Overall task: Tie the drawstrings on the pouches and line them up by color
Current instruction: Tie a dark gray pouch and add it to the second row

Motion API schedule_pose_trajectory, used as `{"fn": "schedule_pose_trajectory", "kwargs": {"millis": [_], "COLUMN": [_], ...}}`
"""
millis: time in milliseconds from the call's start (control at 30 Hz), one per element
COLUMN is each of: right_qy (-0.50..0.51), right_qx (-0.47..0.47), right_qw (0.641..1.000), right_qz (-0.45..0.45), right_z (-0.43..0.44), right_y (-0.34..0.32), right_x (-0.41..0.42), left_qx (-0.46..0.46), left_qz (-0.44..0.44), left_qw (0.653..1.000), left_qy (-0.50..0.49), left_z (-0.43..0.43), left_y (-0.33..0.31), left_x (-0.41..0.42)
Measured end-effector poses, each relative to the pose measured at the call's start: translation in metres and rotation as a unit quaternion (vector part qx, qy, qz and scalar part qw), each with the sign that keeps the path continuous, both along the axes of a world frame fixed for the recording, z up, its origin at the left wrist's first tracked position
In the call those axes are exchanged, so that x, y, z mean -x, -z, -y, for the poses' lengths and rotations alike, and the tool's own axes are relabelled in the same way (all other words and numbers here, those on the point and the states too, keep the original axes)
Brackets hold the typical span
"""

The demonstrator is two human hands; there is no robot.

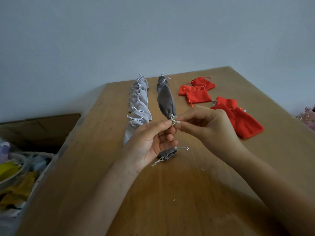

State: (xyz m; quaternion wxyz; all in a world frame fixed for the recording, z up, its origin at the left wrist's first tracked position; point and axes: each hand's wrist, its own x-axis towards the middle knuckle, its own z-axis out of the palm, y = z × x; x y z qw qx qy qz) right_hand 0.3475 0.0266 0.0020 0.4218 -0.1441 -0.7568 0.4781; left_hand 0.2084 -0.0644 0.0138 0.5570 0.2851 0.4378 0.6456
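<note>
head view: a pale wall [119, 31] is seen behind a wooden table [170, 193], by which most of the lower frame is filled. a cardboard box [39, 126] is set lower down at the table's left, with a blurred heap of yellow and pale cloth [15, 176] nearer the camera.

the left hand [150, 143] and the right hand [209, 126] are held over the middle of the table, fingertips close together. the white drawstring [173, 120] of a dark grey pouch [166, 101] is pinched by both hands between thumb and forefinger. the left palm is turned up with its other fingers loosely curled, and the right hand's remaining fingers are bent. the pouch body is stretched away from the hands toward the far edge. whether it rests on the table cannot be told.

red pouches [238, 120] are scattered on the right side: two overlapped just beyond the right hand, three clustered further back.

a row of light grey pouches [139, 103], each closed with a white bow, is laid overlapping from the far edge toward the left hand, by which its nearest end is partly hidden. a second dark grey pouch [162, 81], its cord tied, is seen at the far end behind the held one.

a small gathered dark grey pouch [167, 154] lies on the table below the hands, cords trailing from both ends. pale specks [202, 169] are dotted on the wood nearby.
</note>
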Motion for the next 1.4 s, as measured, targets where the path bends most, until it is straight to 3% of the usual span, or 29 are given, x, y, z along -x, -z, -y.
{"fn": "schedule_pose_trajectory", "kwargs": {"millis": [167,533,733,900,1300,1400], "right_qy": [0.041,0.018,-0.009,-0.011,0.034,0.03], "right_qx": [-0.099,-0.079,-0.003,0.024,-0.046,-0.024], "right_qw": [0.994,0.996,0.999,0.997,0.996,0.999], "right_qz": [-0.006,-0.045,-0.052,-0.066,-0.063,-0.035], "right_z": [0.002,0.006,0.01,0.013,0.024,0.023], "right_y": [0.003,0.007,0.006,0.004,0.005,0.0], "right_x": [0.001,0.003,0.001,0.002,0.004,0.001], "left_qx": [0.0,0.003,-0.002,-0.01,-0.009,-0.007], "left_qz": [0.011,0.053,0.094,0.08,0.068,0.06], "left_qw": [1.0,0.999,0.991,0.991,0.995,0.995], "left_qy": [0.004,0.003,0.099,0.104,0.076,0.084], "left_z": [0.0,0.001,0.002,0.001,0.004,0.003], "left_y": [0.0,-0.001,0.002,0.004,0.001,0.004], "left_x": [0.0,-0.003,0.007,0.01,0.004,0.001]}}
